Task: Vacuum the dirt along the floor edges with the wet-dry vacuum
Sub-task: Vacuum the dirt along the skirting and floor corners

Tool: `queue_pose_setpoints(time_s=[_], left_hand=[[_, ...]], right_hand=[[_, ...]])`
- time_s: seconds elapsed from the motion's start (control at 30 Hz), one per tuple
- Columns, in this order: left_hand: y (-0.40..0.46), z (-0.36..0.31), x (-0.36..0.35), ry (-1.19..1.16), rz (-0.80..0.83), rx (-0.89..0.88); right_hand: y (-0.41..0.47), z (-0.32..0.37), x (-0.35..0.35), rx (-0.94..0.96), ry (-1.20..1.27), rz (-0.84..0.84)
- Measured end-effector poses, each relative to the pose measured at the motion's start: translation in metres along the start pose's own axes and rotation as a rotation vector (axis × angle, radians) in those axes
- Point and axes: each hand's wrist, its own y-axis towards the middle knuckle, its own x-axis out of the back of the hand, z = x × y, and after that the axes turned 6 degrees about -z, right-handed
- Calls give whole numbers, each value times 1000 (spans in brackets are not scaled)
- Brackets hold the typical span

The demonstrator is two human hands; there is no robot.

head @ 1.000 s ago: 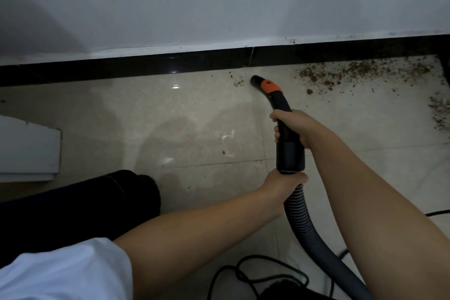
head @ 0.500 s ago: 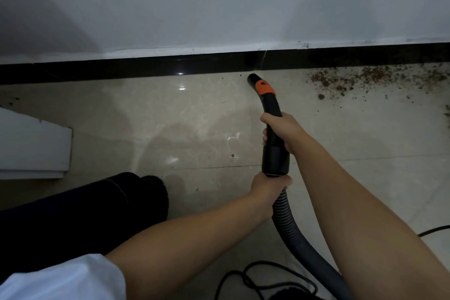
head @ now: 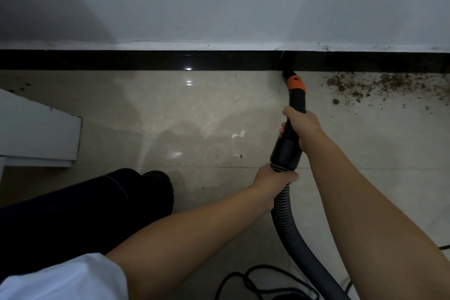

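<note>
Dirt (head: 379, 85), brown and crumbly, is spread on the shiny pale tile floor (head: 194, 117) along the black strip at the bottom of the wall (head: 146, 59), on the right side. More small specks are seen lower down, near the big patch. Just left of the dirt, the black vacuum nozzle with an orange ring (head: 295, 87) is pointed at the floor edge, and its tip is pressed up to the black strip. The black tube part is gripped by the right hand (head: 303, 129), with the fingers curled round it. Below that, the grey ribbed hose (head: 287, 221) is gripped by the left hand (head: 272, 180), right where the hose joins the thick black collar. The hose is bent down and to the right, out of the bottom of the view. A thin black cord (head: 255, 280) is looped on the floor near the hose. A dark trouser leg (head: 85, 209) is seen on the left, with a dark shoe at its end. A white sleeve (head: 60, 280) is seen in the bottom left corner. A white flat board (head: 36, 131) is lying at the left edge. The grey-white wall (head: 219, 0) fills the top.
</note>
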Motion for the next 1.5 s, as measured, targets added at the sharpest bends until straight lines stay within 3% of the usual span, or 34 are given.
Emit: queue_pose_setpoints(time_s=[0.1,0.33,0.57,0.7,1.0,1.2,1.5], left_hand=[[0,-2,-5,20,23,-13],[-6,22,-7,-39,-77,30],[-5,20,11,-80,-172,17],[-6,18,10,-25,-170,-19],[-38,69,-57,230,31,-2],[-56,105,-90,345,78,13],[-44,91,-98,336,64,-9]], right_hand=[[1,2,8,-13,21,-18],[-15,-9,-12,38,-216,260],[-19,-10,-38,70,-242,333],[-22,-9,-31,70,-195,251],[-31,-50,84,-36,-52,48],[-43,-82,138,-72,48,-82],[-30,-69,139,-53,92,-98]])
